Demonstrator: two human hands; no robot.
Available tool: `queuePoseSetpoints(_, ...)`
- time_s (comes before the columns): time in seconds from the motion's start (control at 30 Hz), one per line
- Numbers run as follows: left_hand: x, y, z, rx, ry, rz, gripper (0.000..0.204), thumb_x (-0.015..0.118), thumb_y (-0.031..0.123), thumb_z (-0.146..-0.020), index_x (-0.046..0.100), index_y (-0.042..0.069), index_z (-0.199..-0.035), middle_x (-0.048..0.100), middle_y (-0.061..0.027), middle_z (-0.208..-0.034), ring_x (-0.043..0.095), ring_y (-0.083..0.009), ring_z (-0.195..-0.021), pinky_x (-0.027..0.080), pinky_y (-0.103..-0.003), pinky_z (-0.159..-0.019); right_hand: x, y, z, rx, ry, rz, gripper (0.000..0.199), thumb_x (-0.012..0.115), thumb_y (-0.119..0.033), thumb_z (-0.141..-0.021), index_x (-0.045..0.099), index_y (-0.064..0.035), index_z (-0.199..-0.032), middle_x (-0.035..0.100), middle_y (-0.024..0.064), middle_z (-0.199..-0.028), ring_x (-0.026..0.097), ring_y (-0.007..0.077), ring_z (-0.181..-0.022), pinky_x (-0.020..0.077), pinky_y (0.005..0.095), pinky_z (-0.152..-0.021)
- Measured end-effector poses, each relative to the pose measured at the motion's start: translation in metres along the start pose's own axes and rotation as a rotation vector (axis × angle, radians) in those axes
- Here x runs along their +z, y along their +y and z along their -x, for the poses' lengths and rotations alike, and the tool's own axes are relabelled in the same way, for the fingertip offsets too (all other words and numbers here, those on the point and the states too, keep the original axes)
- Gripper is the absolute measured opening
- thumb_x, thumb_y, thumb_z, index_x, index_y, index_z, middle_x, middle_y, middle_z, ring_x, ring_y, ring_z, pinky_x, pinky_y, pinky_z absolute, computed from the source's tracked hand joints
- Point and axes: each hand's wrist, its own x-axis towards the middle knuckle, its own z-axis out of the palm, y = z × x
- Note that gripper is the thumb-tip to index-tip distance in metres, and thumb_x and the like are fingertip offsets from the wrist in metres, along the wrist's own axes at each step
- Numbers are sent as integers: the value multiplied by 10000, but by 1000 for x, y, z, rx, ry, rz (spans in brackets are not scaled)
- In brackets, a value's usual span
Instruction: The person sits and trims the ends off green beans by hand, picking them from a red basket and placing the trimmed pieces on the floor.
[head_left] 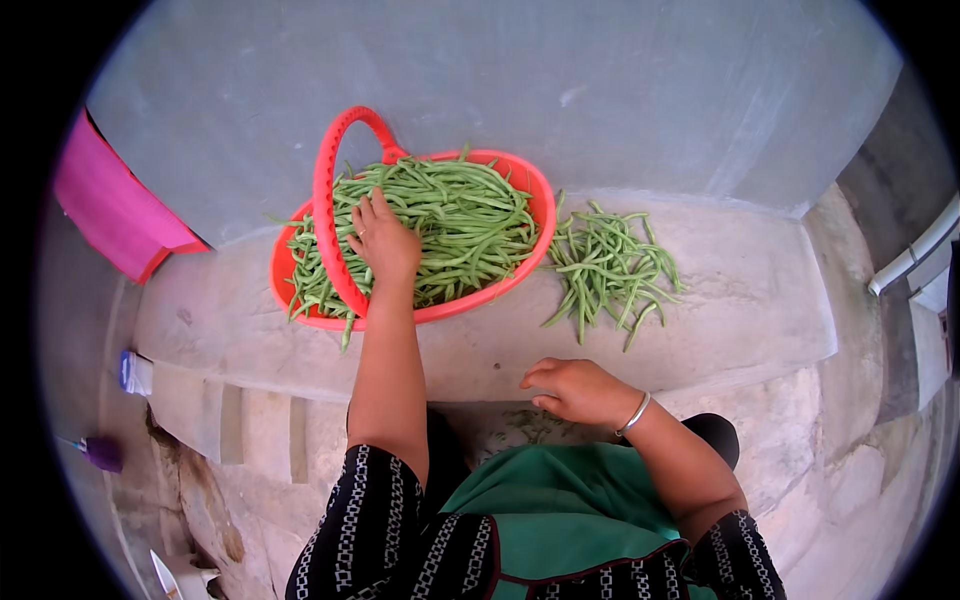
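A red plastic basket (541, 196) with a tall arched handle stands on the concrete ledge, heaped with long green beans (465, 215). My left hand (385, 238) rests on the beans just right of the handle, its fingers spread and pointing away from me. Nothing shows gripped in it, though the beans under the palm are hidden. To the right of the basket lies a loose pile of green beans (610, 265). My right hand (580, 390), with a silver bangle at the wrist, hovers over my lap near the ledge's front edge. Its fingers are loosely bent and apart, holding nothing visible.
Behind the ledge (740, 300) rises a grey wall (640, 90). Pink cloth (125, 200) hangs at the left. Lower left are a small blue-and-white box (135, 373), a purple object (103, 453) and a pointed blade (163, 575). A white pipe (915, 250) runs along the right.
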Motion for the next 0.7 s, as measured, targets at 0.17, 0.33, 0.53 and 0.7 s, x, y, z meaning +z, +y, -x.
queuePoseSetpoints(0.17, 4, 0, -22, -45, 43, -92, 689, 669, 12, -665, 420, 142, -1294, 557, -102, -1177, 450, -289, -1134, 353, -473, -880, -6, 6, 8, 12, 54, 13, 236, 598, -153, -776, 611, -56, -990, 596, 100, -1009, 588, 299, -889, 482, 383, -770)
queuePoseSetpoints(0.33, -3, 0, -35, 35, 101, -105, 610, 576, -10, -720, 440, 139, -1296, 618, -162, -965, 530, -300, -1018, 345, -457, -861, -16, 5, 13, 30, 98, 75, 224, 593, -141, -770, 616, -56, -976, 598, 98, -983, 590, 296, -880, 482, 390, -758)
queuePoseSetpoints(0.53, -46, 52, -31, 200, 23, 297, 536, 532, -7, -797, 414, 116, -1305, 630, -156, -938, 582, -329, -927, 437, -410, -782, -19, 9, 16, 8, 120, 83, 234, 598, -150, -786, 598, -67, -1005, 603, 86, -1011, 593, 286, -882, 487, 378, -753)
queuePoseSetpoints(0.7, -77, 69, -51, 371, 136, 688, 444, 526, 20, -847, 414, 54, -1275, 602, -159, -1080, 600, -280, -962, 470, -339, -800, -22, 4, 12, 7, 105, 63, 230, 589, -157, -791, 602, -66, -1001, 604, 97, -989, 590, 294, -881, 481, 383, -758)
